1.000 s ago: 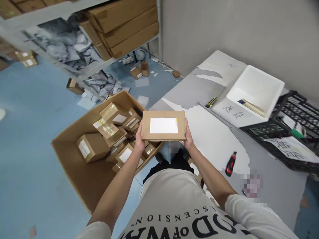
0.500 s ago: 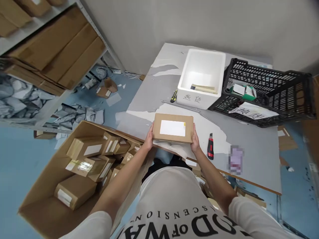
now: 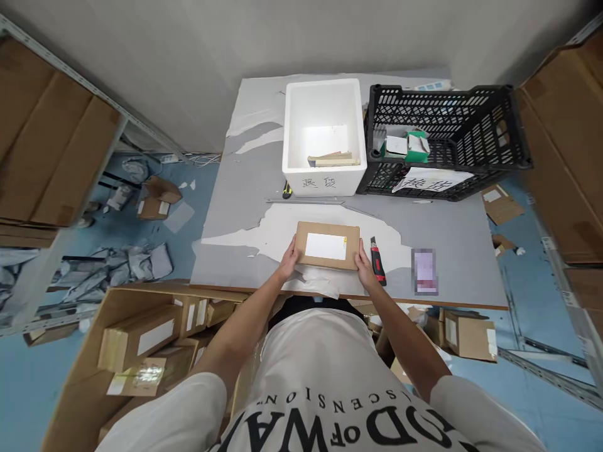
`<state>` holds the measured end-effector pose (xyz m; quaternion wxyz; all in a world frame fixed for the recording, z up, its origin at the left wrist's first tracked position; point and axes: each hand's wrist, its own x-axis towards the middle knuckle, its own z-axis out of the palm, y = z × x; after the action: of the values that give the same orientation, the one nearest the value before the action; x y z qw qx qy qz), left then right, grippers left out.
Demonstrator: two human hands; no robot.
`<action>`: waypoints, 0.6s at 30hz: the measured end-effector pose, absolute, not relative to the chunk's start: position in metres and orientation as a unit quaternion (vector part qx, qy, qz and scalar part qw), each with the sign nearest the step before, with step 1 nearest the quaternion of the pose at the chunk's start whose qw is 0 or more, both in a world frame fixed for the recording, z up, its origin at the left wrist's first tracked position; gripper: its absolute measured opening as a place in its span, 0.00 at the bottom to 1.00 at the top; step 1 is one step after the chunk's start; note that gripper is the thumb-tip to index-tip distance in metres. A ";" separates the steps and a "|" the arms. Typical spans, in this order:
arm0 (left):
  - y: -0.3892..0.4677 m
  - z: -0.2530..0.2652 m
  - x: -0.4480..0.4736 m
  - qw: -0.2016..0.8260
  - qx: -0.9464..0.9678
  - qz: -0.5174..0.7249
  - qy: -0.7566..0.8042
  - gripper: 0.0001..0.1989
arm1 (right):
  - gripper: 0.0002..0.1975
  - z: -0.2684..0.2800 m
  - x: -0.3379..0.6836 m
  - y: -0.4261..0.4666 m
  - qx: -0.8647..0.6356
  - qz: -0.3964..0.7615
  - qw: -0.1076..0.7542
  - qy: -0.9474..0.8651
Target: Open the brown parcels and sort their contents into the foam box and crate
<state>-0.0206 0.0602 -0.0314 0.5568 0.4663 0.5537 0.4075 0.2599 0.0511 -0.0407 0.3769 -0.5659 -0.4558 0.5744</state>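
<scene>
One labelled box | clasped between my left grip and right grip | a careless rightward swing could knock the red-black cutter beside that grip

The person wears a white T-shirt. Its left sleeve and right sleeve are short and white too. Upside down on the front is a far row of small black letters, "SCENSION". The near row has big black letters, "OD OF WA". Black bottoms peek out past the shirt. The left hand and right hand are bare.
</scene>
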 end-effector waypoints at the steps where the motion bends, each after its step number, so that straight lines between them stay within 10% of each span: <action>1: 0.062 -0.035 -0.020 0.564 0.456 0.403 0.558 0.38 | 0.44 -0.044 0.260 0.050 -0.575 0.573 0.370 -0.452; 18: 0.041 -0.081 -0.064 0.607 0.429 0.354 0.568 0.51 | 0.44 -0.077 0.283 0.011 -0.641 0.541 0.322 -0.440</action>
<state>-0.0641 0.0409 -0.0811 0.6070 0.4285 0.5681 0.3537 0.2834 0.0115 -0.0775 0.3222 -0.6406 -0.4401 0.5405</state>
